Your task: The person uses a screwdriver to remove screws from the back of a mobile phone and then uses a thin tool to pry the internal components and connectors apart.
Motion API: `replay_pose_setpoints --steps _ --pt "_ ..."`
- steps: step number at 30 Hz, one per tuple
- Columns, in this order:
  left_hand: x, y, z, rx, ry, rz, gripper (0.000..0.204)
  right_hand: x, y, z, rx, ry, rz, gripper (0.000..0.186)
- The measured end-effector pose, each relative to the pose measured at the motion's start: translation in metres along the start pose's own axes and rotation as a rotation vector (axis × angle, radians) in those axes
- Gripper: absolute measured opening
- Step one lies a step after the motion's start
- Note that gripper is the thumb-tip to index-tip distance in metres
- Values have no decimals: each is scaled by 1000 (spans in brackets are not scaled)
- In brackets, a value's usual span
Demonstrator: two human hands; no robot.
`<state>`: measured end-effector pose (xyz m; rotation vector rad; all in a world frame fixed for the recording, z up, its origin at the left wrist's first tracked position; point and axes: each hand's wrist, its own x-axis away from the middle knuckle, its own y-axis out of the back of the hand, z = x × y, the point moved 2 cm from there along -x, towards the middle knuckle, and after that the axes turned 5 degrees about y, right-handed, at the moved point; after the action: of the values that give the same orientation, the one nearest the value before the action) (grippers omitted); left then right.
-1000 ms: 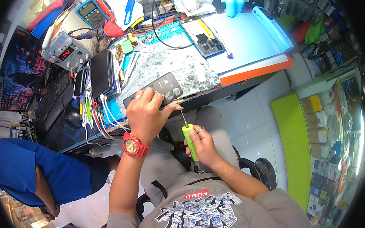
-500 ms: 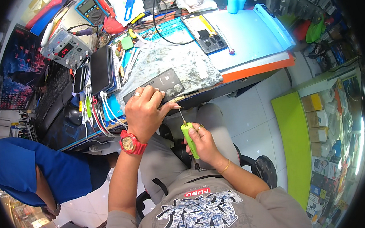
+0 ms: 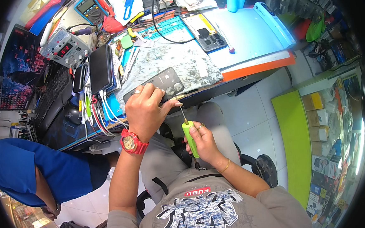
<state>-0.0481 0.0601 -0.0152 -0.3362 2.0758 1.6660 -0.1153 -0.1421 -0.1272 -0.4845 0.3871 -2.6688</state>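
A dark grey phone back cover [image 3: 170, 77] with round camera openings lies tilted at the front edge of the bench mat. My left hand [image 3: 145, 108] grips its near edge, fingers curled over the top and thumb stretched toward the near corner. In my right hand [image 3: 204, 144] is a screwdriver-like tool [image 3: 191, 138] with a lime-green handle. Its thin metal shaft points up toward the cover's near corner, beside my left thumb. The exact shape of its tip cannot be made out.
An opened phone [image 3: 203, 31] with a yellow battery area lies behind, near a red-tipped thin tool [image 3: 231, 50]. White cables [image 3: 104, 104] hang at the bench's left edge. A person in blue [image 3: 48, 170] is close on my left. A power supply [image 3: 65, 48] stands back left.
Both hands keep nearly the same place. The green-handled tool has shifted very slightly, its shaft still pointing at the cover's near edge.
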Motion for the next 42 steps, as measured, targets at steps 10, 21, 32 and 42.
replay_pose_setpoints --steps 10,21,32,42 --pt "-3 0 -4 -7 14 -3 52 1 0 1 -56 12 -39 47" --pt "-3 1 -4 -3 13 0 52 1 -1 3 -47 4 -31 48" --pt "-5 1 -7 -6 47 7 52 1 1 3 -53 3 -42 47" --pt "-6 1 -10 -14 60 6 54 1 4 3 -51 6 -53 46"
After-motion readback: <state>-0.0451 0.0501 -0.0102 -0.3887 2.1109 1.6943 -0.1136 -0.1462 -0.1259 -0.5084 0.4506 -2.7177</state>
